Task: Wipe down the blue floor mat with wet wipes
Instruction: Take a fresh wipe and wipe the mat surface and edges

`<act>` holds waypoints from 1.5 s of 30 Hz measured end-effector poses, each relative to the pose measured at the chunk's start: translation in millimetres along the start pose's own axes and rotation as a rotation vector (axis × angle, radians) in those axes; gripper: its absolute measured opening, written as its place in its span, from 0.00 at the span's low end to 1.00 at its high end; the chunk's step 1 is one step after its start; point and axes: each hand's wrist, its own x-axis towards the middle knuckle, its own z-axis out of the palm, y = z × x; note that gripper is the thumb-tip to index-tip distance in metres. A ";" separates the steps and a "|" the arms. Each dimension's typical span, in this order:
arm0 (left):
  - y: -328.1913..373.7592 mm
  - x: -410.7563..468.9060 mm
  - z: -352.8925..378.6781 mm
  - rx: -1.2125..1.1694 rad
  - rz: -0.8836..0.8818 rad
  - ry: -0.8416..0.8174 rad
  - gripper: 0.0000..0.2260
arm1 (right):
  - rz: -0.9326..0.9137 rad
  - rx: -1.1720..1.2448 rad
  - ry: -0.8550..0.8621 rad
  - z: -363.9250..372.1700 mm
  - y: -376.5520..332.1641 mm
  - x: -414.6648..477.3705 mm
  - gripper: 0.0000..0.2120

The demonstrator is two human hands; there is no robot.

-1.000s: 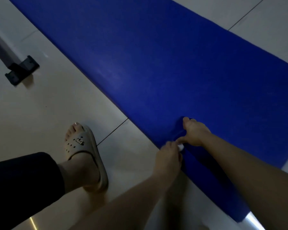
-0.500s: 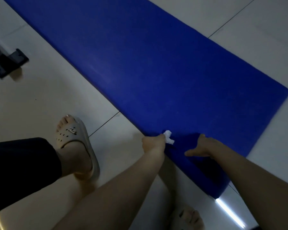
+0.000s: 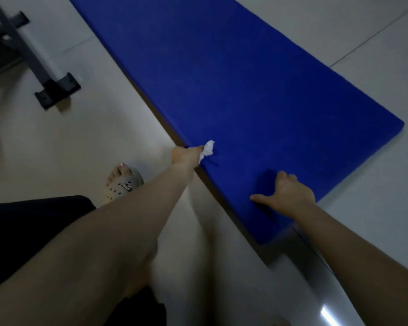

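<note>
Pale floor tiles carry the thick blue foam floor mat. At its near long edge the left hand pinches a crumpled white wet wipe; the right hand rests spread on its surface, holding nothing.

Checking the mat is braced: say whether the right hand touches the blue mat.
Touching. Head view: the right hand presses on the blue mat, denting its surface.
</note>
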 end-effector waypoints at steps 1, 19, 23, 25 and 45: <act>0.0 12.5 -8.0 0.010 0.007 0.015 0.35 | 0.045 -0.015 -0.041 4.9 0.7 3.7 0.50; -38.8 15.6 -19.0 1.057 0.590 0.023 0.10 | 0.010 -0.057 -0.238 20.0 1.1 30.2 0.57; -64.1 -18.2 -2.8 1.212 0.733 -0.198 0.08 | 0.023 -0.058 -0.255 17.4 1.2 33.2 0.56; -89.0 -55.9 5.0 1.230 0.818 -0.422 0.11 | 0.029 -0.060 -0.260 17.4 0.8 33.7 0.55; -80.7 -52.5 6.9 1.381 0.887 -0.463 0.08 | -0.025 -0.080 -0.359 10.1 3.2 49.2 0.41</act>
